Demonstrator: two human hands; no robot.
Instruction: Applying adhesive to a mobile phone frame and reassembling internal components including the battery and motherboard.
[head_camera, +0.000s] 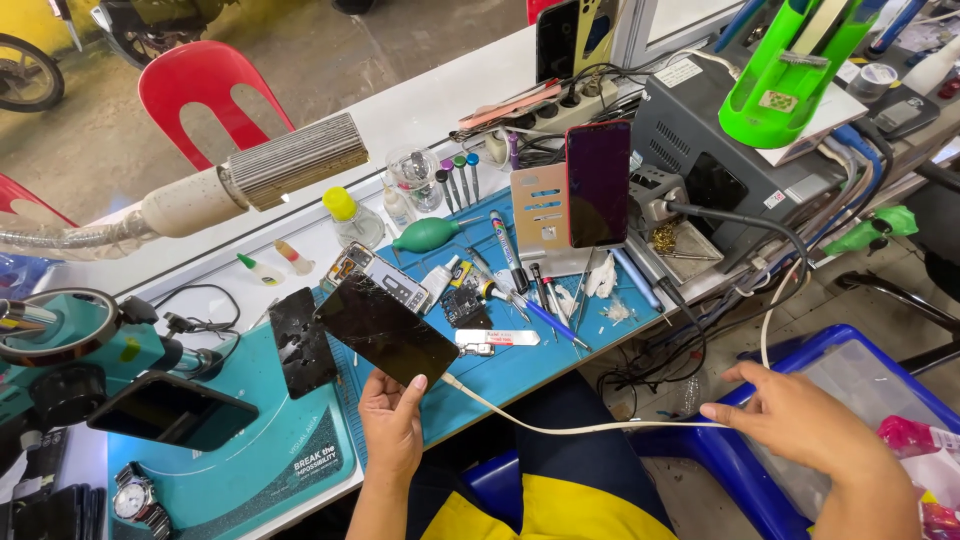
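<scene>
My left hand (393, 418) grips the lower edge of a black smartphone (385, 328) with a cracked screen, held tilted above the blue work mat (520, 365). A white cable (560, 428) is plugged into the phone's lower end and runs right to my right hand (800, 425). That hand hovers over a blue plastic bin (850, 360) with its fingers spread, and the cable passes under the fingertips.
Tweezers, pens, glue bottles and a green blower (425, 235) lie on the mat. A second phone (598, 182) stands upright on a holder. A grey soldering station (700, 150), a teal microscope (70, 350), a lamp head (270, 170) and a wristwatch (135, 498) surround the mat.
</scene>
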